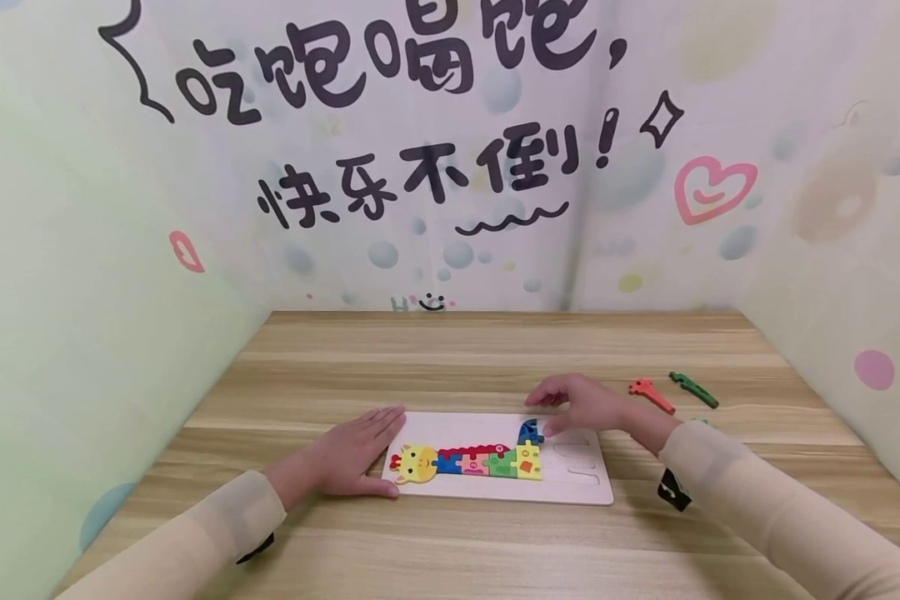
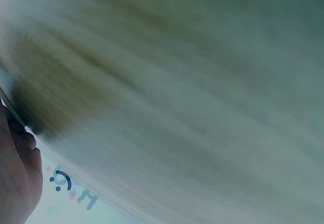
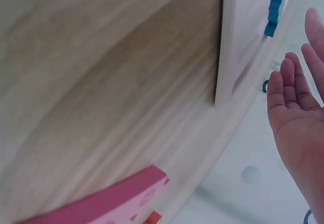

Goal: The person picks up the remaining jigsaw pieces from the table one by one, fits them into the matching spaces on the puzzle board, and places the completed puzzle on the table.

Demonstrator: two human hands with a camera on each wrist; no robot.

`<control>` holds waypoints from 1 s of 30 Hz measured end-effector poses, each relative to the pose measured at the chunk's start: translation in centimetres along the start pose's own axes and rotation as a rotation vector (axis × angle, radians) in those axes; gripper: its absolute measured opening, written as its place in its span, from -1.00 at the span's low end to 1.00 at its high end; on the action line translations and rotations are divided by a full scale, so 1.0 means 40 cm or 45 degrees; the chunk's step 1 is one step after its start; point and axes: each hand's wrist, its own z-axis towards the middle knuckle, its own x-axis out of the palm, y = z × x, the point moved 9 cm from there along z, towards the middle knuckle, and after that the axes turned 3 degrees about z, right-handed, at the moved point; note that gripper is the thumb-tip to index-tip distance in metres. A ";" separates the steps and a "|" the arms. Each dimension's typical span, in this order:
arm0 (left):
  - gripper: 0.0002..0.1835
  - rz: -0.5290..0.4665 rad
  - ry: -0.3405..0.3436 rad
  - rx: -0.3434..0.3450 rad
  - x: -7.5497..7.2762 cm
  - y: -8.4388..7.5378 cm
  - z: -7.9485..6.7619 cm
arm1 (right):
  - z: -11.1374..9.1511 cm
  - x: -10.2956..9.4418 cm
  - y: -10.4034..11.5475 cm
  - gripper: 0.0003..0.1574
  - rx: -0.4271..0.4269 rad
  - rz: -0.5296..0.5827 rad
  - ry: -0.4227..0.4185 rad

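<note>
A pale wooden puzzle board point(image 1: 457, 423) lies flat on the table, bearing a colourful giraffe jigsaw. Its yellow head point(image 1: 417, 464) is at the left, and interlocked neck and body pieces run rightward. At their right end, a dark blue piece point(image 1: 528, 432) sits above a yellow piece point(image 1: 528, 462). My left hand point(image 1: 348, 457) rests against the board's left end, fingers extended and thumb by the near corner. Over the board's right part is my right hand point(image 1: 583, 404), thumb close to the blue piece. The right wrist view shows its fingers loosely bent, apart from the pieces.
Right of the board lie an orange piece point(image 1: 652, 395) and a dark green piece point(image 1: 694, 389). A green bit point(image 1: 703, 422) shows behind the right sleeve. A pink piece point(image 3: 111, 198) is large in the right wrist view. Printed walls enclose the table point(image 1: 390, 354).
</note>
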 end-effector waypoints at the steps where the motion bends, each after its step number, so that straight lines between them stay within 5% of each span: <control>1: 0.18 0.003 0.000 -0.001 0.000 0.001 0.000 | -0.001 -0.003 0.001 -0.49 0.001 0.011 -0.005; 15: 0.18 -0.007 0.010 -0.006 0.004 0.001 -0.003 | -0.050 -0.044 -0.010 -0.39 0.039 0.050 -0.078; 30: 0.18 0.012 -0.005 0.000 0.003 0.002 0.000 | -0.158 -0.113 -0.037 -0.39 0.032 -0.036 -0.295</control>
